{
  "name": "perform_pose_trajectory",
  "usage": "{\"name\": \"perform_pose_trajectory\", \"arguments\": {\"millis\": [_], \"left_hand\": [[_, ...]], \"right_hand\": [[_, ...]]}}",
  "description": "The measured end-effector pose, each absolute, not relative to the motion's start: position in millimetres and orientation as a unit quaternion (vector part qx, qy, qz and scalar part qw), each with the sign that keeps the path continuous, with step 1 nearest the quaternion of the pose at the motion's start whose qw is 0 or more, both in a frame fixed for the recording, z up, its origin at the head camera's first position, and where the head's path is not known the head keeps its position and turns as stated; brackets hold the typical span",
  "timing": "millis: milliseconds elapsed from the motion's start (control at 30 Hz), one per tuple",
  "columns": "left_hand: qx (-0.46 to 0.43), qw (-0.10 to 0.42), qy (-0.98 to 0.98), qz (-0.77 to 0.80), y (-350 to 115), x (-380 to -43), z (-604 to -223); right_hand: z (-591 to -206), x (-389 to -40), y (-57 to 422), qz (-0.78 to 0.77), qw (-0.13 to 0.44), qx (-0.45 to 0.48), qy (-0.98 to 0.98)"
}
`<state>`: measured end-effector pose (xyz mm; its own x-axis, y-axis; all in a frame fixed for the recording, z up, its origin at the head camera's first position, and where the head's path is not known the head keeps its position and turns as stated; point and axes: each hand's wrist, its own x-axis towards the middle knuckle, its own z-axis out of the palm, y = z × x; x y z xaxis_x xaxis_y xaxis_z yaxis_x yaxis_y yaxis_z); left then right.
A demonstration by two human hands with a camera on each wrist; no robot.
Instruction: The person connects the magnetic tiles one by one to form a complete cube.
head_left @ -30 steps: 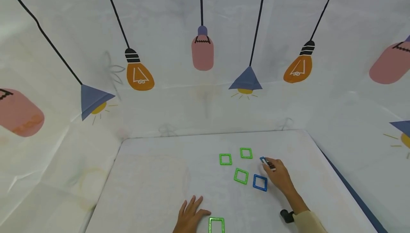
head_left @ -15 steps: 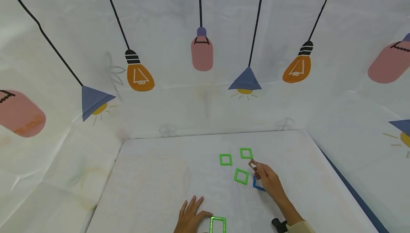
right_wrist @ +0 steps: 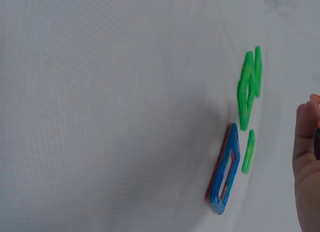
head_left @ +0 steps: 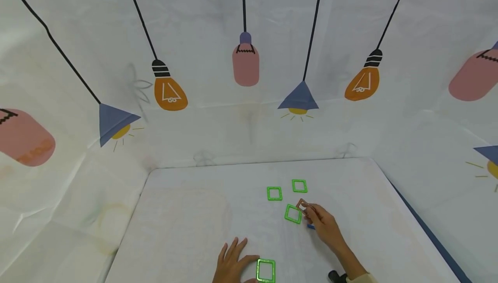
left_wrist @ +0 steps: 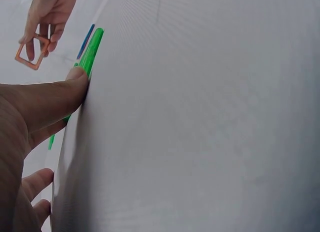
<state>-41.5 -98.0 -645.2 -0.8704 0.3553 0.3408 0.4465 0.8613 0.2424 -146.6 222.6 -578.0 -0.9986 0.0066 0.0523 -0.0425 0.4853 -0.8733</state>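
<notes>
My right hand [head_left: 326, 224] pinches an orange-brown square frame tile [left_wrist: 35, 66] between thumb and fingers, tilted over the group of tiles. Beneath that hand a blue square frame tile [right_wrist: 217, 202] lies mostly hidden in the head view, with a brown layer along its underside in the right wrist view. My left hand [head_left: 228, 265] rests near the front of the table, its thumb and index finger pinching the left side of a green square frame tile [head_left: 266, 280]. Its other fingers are spread out.
Past my hands, two green frame tiles [head_left: 268, 194] lie side by side. Another green frame tile [head_left: 286, 212] lies right beside the orange-brown one. The white table [head_left: 186, 214] meets a white wall sheet [head_left: 218, 131] printed with lamps. A dark device [head_left: 336, 277] sits at my right wrist.
My right hand has moved left with its tile, now over the blue tile, and has turned it to show its orange-brown face. My left hand and its green tile have shifted slightly forward and right.
</notes>
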Motion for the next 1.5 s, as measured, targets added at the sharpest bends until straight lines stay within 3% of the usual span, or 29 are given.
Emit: {"name": "perform_pose_trajectory", "arguments": {"millis": [333,500,800,1100,1500], "left_hand": [[-0.184,0.094,-0.961,-0.186,-93.7,-42.2,-642.8],[-0.175,0.083,-0.961,-0.196,-91.7,-42.2,-640.0],[-0.151,-0.007,-0.959,-0.241,-86.3,-43.6,-627.5],[-0.165,0.063,-0.959,-0.223,-82.4,-43.0,-633.4],[-0.156,0.023,-0.956,-0.247,-82.1,-44.5,-629.6]], "right_hand": [[-580.4,-137.4,211.6,0.487,-0.063,0.084,-0.867],[-581.8,-133.6,207.2,0.449,-0.071,0.128,-0.882],[-583.0,-120.5,193.0,0.44,-0.078,0.183,-0.876],[-595.5,-111.7,173.8,0.423,-0.059,0.262,-0.865],[-599.8,-106.0,159.1,0.403,-0.085,0.309,-0.857]]}}
